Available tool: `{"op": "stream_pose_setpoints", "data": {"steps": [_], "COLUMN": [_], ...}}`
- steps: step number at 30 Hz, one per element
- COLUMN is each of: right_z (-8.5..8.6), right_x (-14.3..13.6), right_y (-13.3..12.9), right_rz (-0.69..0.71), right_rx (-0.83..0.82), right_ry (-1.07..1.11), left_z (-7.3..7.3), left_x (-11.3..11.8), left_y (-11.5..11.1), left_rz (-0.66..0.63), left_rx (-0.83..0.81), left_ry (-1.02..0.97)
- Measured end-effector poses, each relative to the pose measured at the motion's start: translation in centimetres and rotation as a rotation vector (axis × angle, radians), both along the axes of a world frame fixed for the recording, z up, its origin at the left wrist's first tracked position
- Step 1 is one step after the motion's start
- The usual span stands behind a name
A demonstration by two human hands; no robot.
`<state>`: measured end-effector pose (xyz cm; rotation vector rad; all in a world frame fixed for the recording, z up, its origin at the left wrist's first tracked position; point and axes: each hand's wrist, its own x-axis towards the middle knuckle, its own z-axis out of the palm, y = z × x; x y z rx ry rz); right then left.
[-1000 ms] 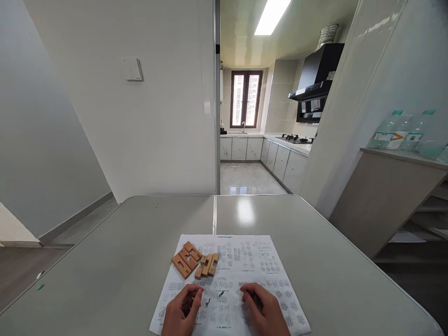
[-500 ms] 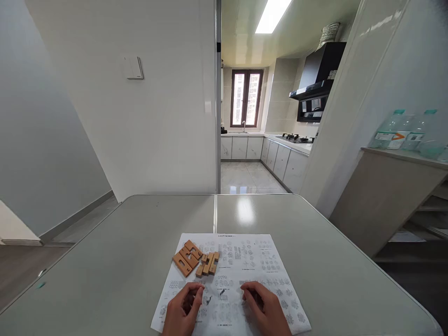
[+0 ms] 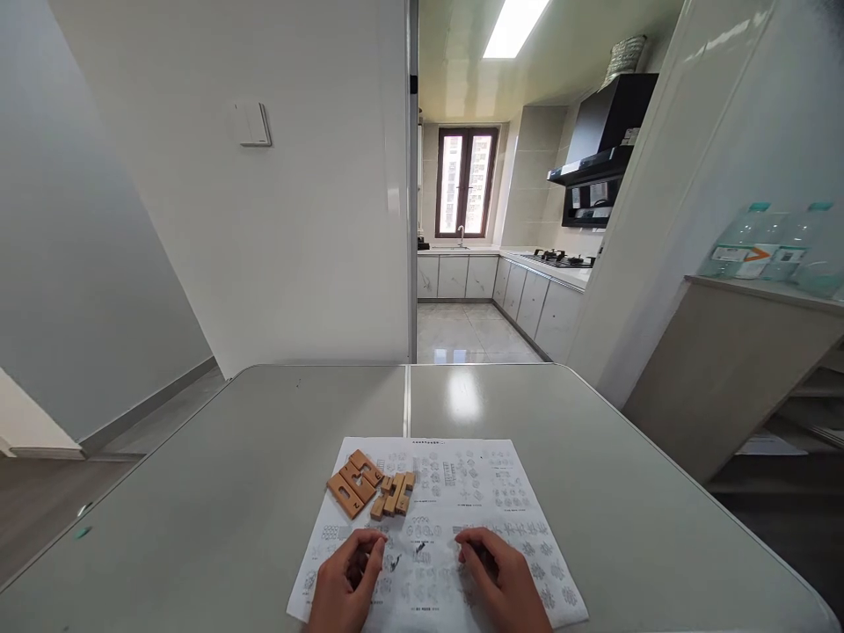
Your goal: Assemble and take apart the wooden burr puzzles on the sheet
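My left hand (image 3: 348,578) rests on the lower left of a printed sheet of paper (image 3: 439,519). Its fingers are curled in, thumb tip close to the index fingertip, and nothing shows between them. My right hand (image 3: 502,576) lies curled the same way on the sheet's lower right, likewise with nothing visible in it. Beyond my left hand, flat wooden puzzle plates (image 3: 356,482) with cut-out slots and numbers lie side by side. Right beside them is a group of small notched wooden blocks (image 3: 394,494). Neither hand touches the wood.
The sheet lies on a grey-green table (image 3: 264,475) with rounded far corners and a seam down its middle. A wall with a light switch (image 3: 252,124) stands behind it. To the right, plastic bottles (image 3: 758,246) sit on a shelf unit (image 3: 731,360). A kitchen opens beyond.
The whole view has shifted very slightly. Both hands and the wooden pieces keep their places on the sheet.
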<state>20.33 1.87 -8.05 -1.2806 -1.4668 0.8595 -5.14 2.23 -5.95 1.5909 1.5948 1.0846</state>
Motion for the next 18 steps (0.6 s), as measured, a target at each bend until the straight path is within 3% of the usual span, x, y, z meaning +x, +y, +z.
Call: {"op": "stream_pose_setpoints", "data": {"steps": [18], "right_z": [0.45], "right_x": [0.27], "right_y": [-0.17], "right_rz": [0.028], "right_rx": [-0.034], "right_ry": [-0.032], "left_z": [-0.20], "left_x": [-0.19], "left_y": [0.03], "left_rz": [-0.012], "left_rx": [-0.002], "left_ry": [0.027]}}
